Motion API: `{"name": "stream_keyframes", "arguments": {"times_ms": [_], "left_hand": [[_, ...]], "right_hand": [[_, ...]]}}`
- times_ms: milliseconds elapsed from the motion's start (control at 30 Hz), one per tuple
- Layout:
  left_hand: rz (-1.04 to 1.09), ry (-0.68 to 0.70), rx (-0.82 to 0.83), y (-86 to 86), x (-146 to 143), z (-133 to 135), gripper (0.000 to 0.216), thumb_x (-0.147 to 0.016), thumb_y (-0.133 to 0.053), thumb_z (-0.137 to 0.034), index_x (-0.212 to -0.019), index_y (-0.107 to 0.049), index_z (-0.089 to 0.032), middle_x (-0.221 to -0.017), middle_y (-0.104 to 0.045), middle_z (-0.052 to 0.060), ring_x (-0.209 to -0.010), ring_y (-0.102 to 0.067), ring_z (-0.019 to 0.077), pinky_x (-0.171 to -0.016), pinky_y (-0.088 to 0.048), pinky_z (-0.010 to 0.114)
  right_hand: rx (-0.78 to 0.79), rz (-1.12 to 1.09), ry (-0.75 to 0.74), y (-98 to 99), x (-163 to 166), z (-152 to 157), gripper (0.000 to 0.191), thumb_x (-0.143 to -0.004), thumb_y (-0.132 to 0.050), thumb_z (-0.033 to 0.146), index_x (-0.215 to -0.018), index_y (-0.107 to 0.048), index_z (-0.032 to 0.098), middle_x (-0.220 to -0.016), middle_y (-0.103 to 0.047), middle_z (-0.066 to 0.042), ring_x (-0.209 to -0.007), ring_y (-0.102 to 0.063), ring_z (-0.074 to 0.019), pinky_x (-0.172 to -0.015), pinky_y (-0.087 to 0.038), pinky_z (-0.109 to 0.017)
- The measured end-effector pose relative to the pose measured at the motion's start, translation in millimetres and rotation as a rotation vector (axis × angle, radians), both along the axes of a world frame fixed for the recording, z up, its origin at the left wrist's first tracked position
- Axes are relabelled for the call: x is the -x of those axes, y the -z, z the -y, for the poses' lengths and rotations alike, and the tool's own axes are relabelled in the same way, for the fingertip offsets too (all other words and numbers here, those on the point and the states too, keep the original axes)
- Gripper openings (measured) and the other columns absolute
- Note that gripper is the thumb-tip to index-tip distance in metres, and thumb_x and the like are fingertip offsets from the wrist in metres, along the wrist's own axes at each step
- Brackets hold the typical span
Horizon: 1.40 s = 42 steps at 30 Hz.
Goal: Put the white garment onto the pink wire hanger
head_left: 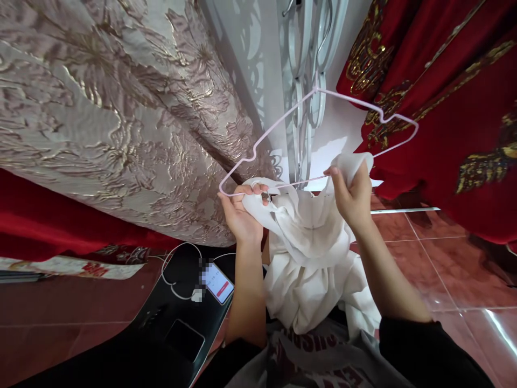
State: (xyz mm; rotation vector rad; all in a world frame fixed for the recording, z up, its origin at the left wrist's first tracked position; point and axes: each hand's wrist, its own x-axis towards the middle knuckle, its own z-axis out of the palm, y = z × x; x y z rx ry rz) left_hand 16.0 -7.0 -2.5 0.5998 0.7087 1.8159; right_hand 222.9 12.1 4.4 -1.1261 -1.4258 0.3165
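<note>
White garment (pixel 311 253) hangs over a glossy red tiled floor (pixel 452 264), with a brocade curtain (pixel 113 108) to the left hand's outer side and red embroidered fabric (pixel 456 108) beyond the right hand. The left hand (pixel 240 213) pinches one shoulder of the cloth against the lower bar of a pale wire hanger (pixel 319 140). The right hand (pixel 353 196) grips the other shoulder, bunched just under the hanger's far end. Between both grips the cloth sags downward.

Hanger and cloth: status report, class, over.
Left hand grips cloth at hanger corner. Right hand holds cloth up. Red garment close right.
</note>
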Motion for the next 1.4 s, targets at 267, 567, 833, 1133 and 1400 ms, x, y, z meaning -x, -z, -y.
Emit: {"name": "stream_keyframes", "arguments": {"times_ms": [267,567,833,1133,1400], "left_hand": [[-0.096,-0.274,-0.067,-1.8,61.4,5.6,0.037,-0.073,-0.077,-0.013,-0.107,-0.067,-0.024,-0.107,-0.076,0.002,-0.11,-0.07,0.0181,-0.057,-0.048,0.017],[-0.825,0.031,-0.258,-79.8,41.4,-21.3,0.036,-0.092,-0.069,-0.035,-0.126,-0.061,-0.028,-0.112,-0.077,0.006,-0.105,-0.072,0.0267,-0.072,-0.059,0.036],[-1.404,-0.228,-0.316,-81.6,36.4,-30.6,0.019,-0.099,-0.058,-0.034,-0.103,-0.075,-0.025,-0.086,-0.073,0.001,-0.069,-0.06,0.0162,-0.065,-0.049,0.031],[-1.375,-0.144,-0.33,-93.4,47.0,-33.1,0.018,-0.099,-0.06,-0.032,-0.101,-0.077,-0.027,-0.096,-0.076,0.002,-0.082,-0.066,0.0192,-0.075,-0.052,0.034],[-1.359,-0.137,-0.31,-85.5,38.8,-31.5,0.02,-0.099,-0.058,-0.03,-0.105,-0.076,-0.024,-0.098,-0.076,0.002,-0.084,-0.067,0.0178,-0.076,-0.054,0.031]], "right_hand": [[-0.07,-0.011,0.185,17.3,-6.6,-7.6,0.028,-0.09,-0.066,0.047,-0.098,-0.058,0.021,-0.088,-0.062,-0.004,-0.081,-0.059,-0.0175,-0.076,-0.054,-0.038],[-0.064,-0.107,0.031,11.8,14.0,6.0,0.022,-0.094,-0.062,0.043,-0.095,-0.056,0.022,-0.086,-0.058,-0.004,-0.08,-0.057,-0.0158,-0.076,-0.053,-0.036],[0.015,-0.594,0.044,-1.2,-21.4,13.1,0.012,-0.088,-0.06,0.025,-0.096,-0.053,0.024,-0.069,-0.053,0.004,-0.046,-0.039,-0.0059,-0.043,-0.029,-0.023],[0.214,-0.498,-0.109,-87.5,-115.5,-19.6,0.007,-0.073,-0.06,0.018,-0.076,-0.066,0.016,-0.077,-0.072,-0.011,-0.037,-0.04,-0.0089,-0.04,-0.024,-0.031],[0.338,-0.29,-0.124,-115.9,-77.3,-29.8,0.017,-0.083,-0.063,0.013,-0.067,-0.063,0.018,-0.043,-0.052,0.002,-0.036,-0.044,-0.0093,-0.042,-0.03,-0.026]]}}
